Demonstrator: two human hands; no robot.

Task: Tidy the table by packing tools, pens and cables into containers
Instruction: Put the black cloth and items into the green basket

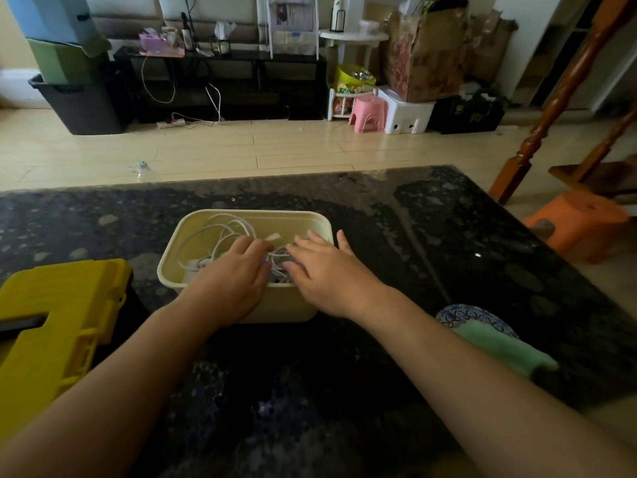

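Left hand (238, 270): reaches over the near rim into the bin and lies on the cables, fingers bent. Its fingertips sink among the loops, so I cannot tell whether it grips any.
Right hand (324, 270): just beside the left one, fingers fairly straight and spread, thumb raised, palm down on the cables. From what I see it is released, pressing and not grasping.
Cables (224, 232): white, tangled loops inside the bin, with one flat plug end showing near the middle. The hands hide most of the pile, and I cannot count separate leads.
Bin (241, 212): cream plastic, rounded corners, standing on the tabletop in front of me. My wrists cover parts of its near wall.
Tabletop (448, 253): dark speckled stone, glossy, dim toward the near edge.
Yellow case (58, 322): at the left, near the bin but apart from it, cut off by the picture's edge. Something dark sits in its recess that I cannot make out.
Patterned object (482, 326): to the right, with mint-green cloth on it, partly behind my right forearm. I cannot tell what it is.
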